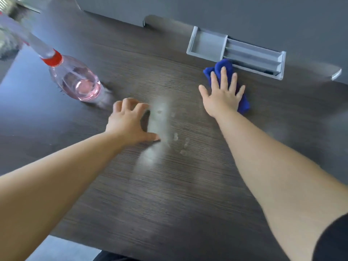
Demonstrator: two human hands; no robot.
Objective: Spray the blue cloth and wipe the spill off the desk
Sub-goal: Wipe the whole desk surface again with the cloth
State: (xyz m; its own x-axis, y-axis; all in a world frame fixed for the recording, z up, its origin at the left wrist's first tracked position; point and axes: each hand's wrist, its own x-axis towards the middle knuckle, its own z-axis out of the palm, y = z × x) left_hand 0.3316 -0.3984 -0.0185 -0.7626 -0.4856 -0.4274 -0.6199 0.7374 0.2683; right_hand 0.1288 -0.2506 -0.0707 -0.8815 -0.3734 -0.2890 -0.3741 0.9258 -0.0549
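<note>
A bunched blue cloth (220, 67) lies on the dark wood desk (178, 194) at the upper right, just in front of a grey tray. My right hand (223, 92) presses flat on it, fingers straight and spread. A spray bottle (75, 78) with pink liquid and a red collar stands at the upper left. My left hand (130, 121) hovers or rests to the right of the bottle, fingers loosely curled, holding nothing. Small droplets and a pale wet streak of spill (177, 137) lie between my two hands.
A grey plastic tray (207, 44) with compartments is set into the desk at the back right, against a dark grey wall. The desk's front edge runs along the bottom left, with floor below it.
</note>
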